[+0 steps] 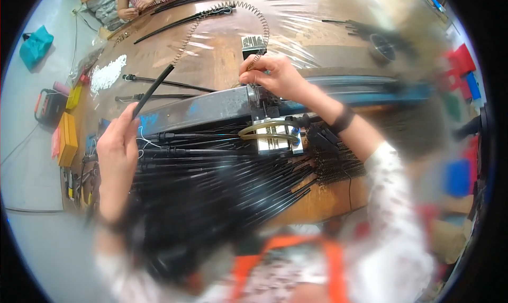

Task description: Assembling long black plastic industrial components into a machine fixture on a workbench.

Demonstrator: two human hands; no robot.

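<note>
My left hand (117, 149) is closed around a thin black tube (153, 89), tilted up and to the right. A long coil spring (185, 42) comes out at the tube's upper end and arches over to the right. My right hand (278, 78) pinches the spring's other end between thumb and fingers. Just below that hand stands a metal fixture (267, 143) with looped yellowish hoses (271, 124), against a grey metal beam (211, 105). Many long black rods (248, 168) lie fanned out between my arms, partly blurred. Beside them is a pile of springs (338, 165).
Several black rods (180, 26) lie across the far table (307, 33), near a co-worker's hands (142, 4). A heap of small white pieces (108, 74) sits at left, with a yellow box (67, 139) on the near left edge. A bowl (382, 48) stands at far right.
</note>
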